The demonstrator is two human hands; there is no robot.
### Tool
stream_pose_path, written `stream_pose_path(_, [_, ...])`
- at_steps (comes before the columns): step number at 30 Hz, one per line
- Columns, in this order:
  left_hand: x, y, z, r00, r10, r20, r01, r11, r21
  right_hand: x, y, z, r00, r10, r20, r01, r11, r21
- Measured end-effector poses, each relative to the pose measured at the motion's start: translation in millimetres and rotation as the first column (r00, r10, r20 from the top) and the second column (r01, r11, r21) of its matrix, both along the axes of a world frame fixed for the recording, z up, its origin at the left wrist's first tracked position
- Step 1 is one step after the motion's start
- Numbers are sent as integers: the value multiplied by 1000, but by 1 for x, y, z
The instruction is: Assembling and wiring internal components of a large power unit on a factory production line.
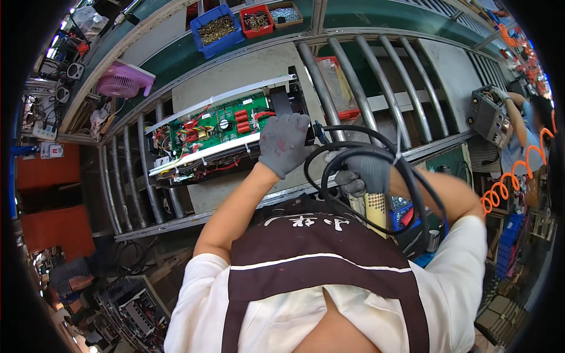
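An opened electrical chassis (203, 165) with a green circuit board (254, 105), red parts and coloured wires lies at an angle on the bench. My left hand (285, 141), in a grey glove, is at its right end with the fingers bent; their tips are hidden, and I cannot make out what they grip. Just right of it, the dark end of a cable meets the chassis end. A thick black cable coil (419, 203), bound with a pale tie (398, 157), loops around my right hand (364, 172). That gloved hand is closed on the cable, its fingers curled.
Metal rollers (336, 88) flank the bench board. Blue (218, 30) and red (256, 20) bins of small hardware stand beyond, with a pink fan (123, 80) at the far left. On the right, a co-worker (524, 126) handles a grey metal unit (489, 116) beside an orange coiled hose (511, 183).
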State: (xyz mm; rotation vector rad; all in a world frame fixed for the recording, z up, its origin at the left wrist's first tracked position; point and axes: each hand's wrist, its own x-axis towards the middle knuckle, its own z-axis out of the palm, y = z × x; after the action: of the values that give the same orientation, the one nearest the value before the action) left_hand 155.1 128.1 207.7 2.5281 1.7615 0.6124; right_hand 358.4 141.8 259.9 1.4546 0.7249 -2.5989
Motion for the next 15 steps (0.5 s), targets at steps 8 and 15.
stream_pose_path(8, [-3,3,-9,997,5,76,-5,1000,5,-39,80,36,860,441,257,-399,895,-202])
stream_pose_path(15, [-5,2,-15,991,16,131,-19,999,26,-54,139,-1,445,896,-6,-884,440,160])
